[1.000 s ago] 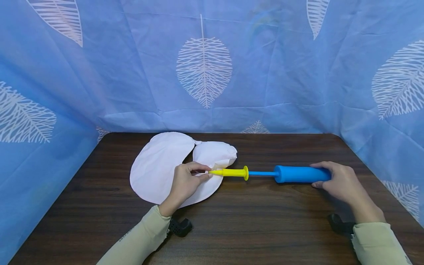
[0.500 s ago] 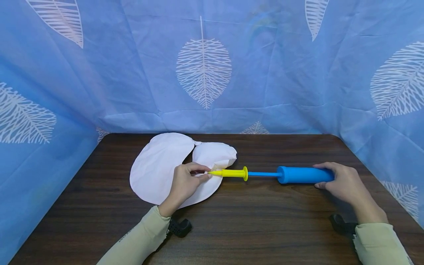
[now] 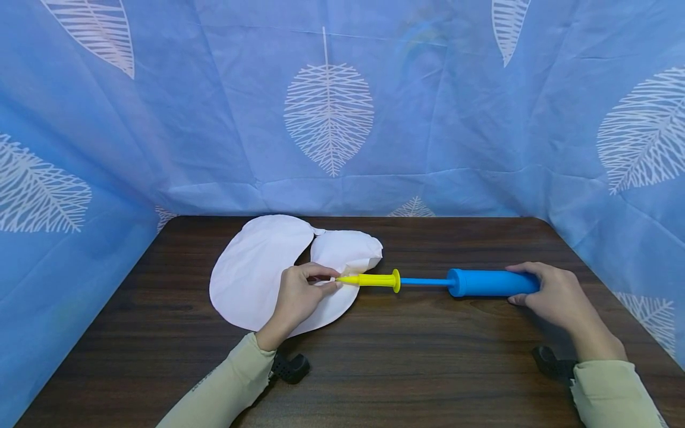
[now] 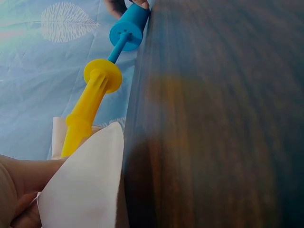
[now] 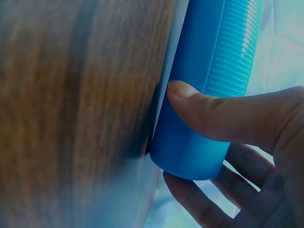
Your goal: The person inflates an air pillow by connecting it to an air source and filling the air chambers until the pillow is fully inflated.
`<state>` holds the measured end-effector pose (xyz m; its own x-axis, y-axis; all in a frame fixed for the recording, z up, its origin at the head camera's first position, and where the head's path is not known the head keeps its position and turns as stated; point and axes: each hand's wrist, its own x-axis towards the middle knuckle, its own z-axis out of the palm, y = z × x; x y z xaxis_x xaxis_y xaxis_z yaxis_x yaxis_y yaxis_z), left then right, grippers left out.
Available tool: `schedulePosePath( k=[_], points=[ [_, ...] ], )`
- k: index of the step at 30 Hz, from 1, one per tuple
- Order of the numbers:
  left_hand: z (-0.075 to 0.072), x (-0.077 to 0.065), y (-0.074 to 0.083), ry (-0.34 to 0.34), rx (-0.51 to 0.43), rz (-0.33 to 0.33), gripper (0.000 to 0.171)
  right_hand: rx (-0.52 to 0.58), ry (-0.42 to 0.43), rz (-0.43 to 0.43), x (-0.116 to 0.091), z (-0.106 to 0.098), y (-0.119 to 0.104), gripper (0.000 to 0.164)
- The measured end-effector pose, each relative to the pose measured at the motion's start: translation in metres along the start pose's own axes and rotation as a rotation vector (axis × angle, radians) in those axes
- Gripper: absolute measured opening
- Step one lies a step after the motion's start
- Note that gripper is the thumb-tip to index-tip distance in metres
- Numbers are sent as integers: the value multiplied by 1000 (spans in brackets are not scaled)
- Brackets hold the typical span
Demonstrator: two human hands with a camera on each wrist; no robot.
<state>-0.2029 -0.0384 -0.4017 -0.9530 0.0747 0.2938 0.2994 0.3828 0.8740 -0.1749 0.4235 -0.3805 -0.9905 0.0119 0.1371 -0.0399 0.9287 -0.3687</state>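
Observation:
A balloon pump lies across the table, its blue barrel (image 3: 481,283) at the right and its yellow nozzle end (image 3: 377,279) pointing left. A stretch of thin blue rod (image 3: 425,281) shows between them. At the yellow tip, my left hand (image 3: 299,294) pinches the nozzle between thumb and fingers, together with the edge of a white balloon (image 3: 251,273). The balloon looks mostly flat, with a puffier lobe on its right side. My right hand (image 3: 556,294) grips the far end of the barrel, and in the right wrist view the thumb (image 5: 199,107) presses along its side.
The dark wood-grain table (image 3: 417,368) has a rounded far edge. Blue curtains (image 3: 225,119) with white leaf prints hang behind it and at both sides. Black wrist mounts (image 3: 291,367) sit below each forearm.
My right hand has drawn the blue barrel slightly to the right, so a little more rod shows. My left hand and the balloon hold almost still.

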Motion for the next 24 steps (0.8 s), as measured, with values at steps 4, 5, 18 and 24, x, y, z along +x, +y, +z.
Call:
schedulePosePath(
  k=[4,5,18,24],
  points=[
    [0,0,0,-1,-5,1,16,-1,2,-3,0,1,1,53],
    [0,0,0,-1,-8,0,16,-1,2,-3,0,0,0,53],
    [-1,3,-3,10,6,10,16,22,-19,-8,1,2,-6,52],
    [-1,4,-4,14,7,17,16,22,-9,-31,2,5,-14,53]
  ],
)
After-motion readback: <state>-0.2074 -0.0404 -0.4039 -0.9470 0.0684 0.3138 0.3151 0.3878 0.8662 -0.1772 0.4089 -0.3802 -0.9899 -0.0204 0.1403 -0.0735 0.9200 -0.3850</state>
